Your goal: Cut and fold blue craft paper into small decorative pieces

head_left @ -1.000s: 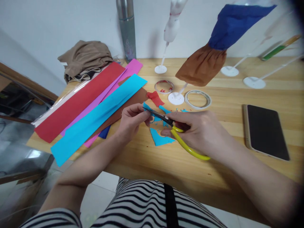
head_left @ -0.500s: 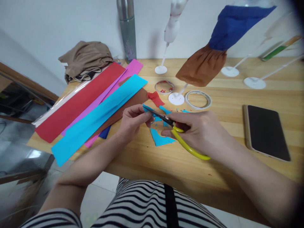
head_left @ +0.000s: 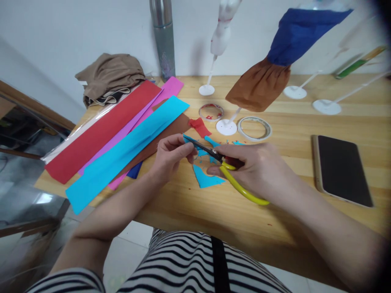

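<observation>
My right hand (head_left: 256,167) grips yellow-handled scissors (head_left: 244,192), whose dark blades point left toward my other hand. Between the thumb and fingers of my left hand (head_left: 174,156) is a small piece of blue paper (head_left: 187,138), mostly hidden by the fingers and blade tips. Below and between the hands a cut blue scrap (head_left: 206,179) lies on the wooden table (head_left: 183,207), with smaller blue bits above it. A red scrap (head_left: 200,127) rests just behind.
Long red (head_left: 104,130) and blue (head_left: 128,152) paper strips lie at left, beside a brown cloth (head_left: 113,75) and a bottle (head_left: 163,40). Behind are tape rolls (head_left: 255,138) and a stand wearing blue and brown paper (head_left: 259,85). A phone (head_left: 343,169) lies at right.
</observation>
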`<state>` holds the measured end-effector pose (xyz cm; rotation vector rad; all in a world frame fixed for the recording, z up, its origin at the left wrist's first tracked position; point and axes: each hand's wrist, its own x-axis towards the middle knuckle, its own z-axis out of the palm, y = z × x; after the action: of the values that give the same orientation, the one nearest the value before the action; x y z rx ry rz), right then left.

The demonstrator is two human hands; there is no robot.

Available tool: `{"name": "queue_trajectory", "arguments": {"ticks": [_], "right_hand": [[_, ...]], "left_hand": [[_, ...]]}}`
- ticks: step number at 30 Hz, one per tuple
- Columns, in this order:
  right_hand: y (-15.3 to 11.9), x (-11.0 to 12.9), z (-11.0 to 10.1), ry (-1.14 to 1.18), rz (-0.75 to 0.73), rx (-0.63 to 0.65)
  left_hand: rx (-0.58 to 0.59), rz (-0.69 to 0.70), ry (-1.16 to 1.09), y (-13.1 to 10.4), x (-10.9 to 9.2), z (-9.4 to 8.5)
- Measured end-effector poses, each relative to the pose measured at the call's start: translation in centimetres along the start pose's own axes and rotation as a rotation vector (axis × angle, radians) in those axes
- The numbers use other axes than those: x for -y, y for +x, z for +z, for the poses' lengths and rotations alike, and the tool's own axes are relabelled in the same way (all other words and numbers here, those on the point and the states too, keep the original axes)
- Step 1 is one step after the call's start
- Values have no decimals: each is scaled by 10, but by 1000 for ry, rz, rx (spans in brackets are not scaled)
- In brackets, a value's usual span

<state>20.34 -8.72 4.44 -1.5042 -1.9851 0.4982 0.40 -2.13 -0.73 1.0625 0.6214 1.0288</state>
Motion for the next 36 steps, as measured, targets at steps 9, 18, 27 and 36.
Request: {"name": "queue_trajectory", "arguments": {"ticks": [9, 18, 27, 36], "right_hand": [[0, 0, -1, 9, 16, 19], [0, 0, -7, -27, 47, 90], [-1, -1, -5, -16, 34, 97], [1, 1, -2, -15, 18, 66]], "left_hand": [[-49, 9, 39, 1, 1, -1], [-15, -10, 44, 1, 0, -2], [-10, -26, 67, 0, -2, 1], [-23, -22, 45, 0, 1, 3]]}}
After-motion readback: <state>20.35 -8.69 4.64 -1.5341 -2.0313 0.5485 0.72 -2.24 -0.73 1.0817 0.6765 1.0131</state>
